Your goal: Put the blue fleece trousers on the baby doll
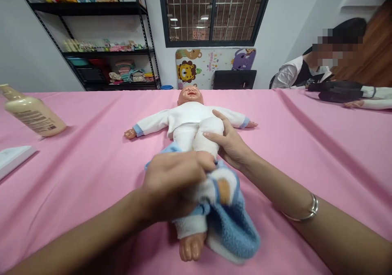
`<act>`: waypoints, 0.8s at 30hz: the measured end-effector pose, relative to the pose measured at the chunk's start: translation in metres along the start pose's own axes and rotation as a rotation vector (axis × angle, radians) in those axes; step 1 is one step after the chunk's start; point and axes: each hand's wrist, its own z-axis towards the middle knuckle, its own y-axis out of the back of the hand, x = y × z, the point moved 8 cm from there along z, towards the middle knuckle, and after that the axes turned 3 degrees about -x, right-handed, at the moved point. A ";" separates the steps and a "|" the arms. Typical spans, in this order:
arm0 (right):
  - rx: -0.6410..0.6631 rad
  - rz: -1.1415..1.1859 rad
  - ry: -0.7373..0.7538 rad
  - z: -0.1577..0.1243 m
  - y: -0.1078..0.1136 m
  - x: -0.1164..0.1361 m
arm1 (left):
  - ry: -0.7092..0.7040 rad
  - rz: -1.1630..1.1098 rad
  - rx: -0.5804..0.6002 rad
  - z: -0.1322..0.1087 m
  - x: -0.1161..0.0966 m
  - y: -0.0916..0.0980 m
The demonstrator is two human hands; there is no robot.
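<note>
A baby doll (190, 113) in a white top lies on its back, arms spread and head away from me. A blue and white fleecy baby garment (232, 222) is bunched around its lower legs, and one bare foot (192, 247) sticks out of a white cuff. My right hand (231, 142) grasps the doll's raised thigh (211, 134), thumb on top. My left hand (174, 181), smeared by motion, is closed on the garment near the knee. Its fingertips and part of the doll's legs are hidden. Beside it, a blue-edged cuff (219, 189) shows something tan inside.
A pink cloth (92, 156) with folds covers the table. At the left stand a beige pump bottle (33, 113) and a white flat object (15, 158). Behind are a black shelf rack (101, 54) and a dark monitor (234, 79). A person (324, 62) sits at the far right.
</note>
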 end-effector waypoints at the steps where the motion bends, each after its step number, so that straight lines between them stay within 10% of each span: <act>1: 0.014 -0.021 0.016 0.001 0.001 0.000 | 0.064 -0.052 -0.039 0.007 0.002 0.004; 6: 0.179 -0.022 0.019 0.010 -0.001 -0.004 | 0.279 -0.047 -0.110 0.046 0.033 0.002; 16: 0.326 -0.160 -0.086 0.009 0.004 -0.008 | 0.283 0.493 -0.114 0.079 0.111 -0.025; 24: -0.014 -0.465 0.407 0.032 0.041 0.021 | 0.389 0.430 0.071 0.047 0.121 -0.018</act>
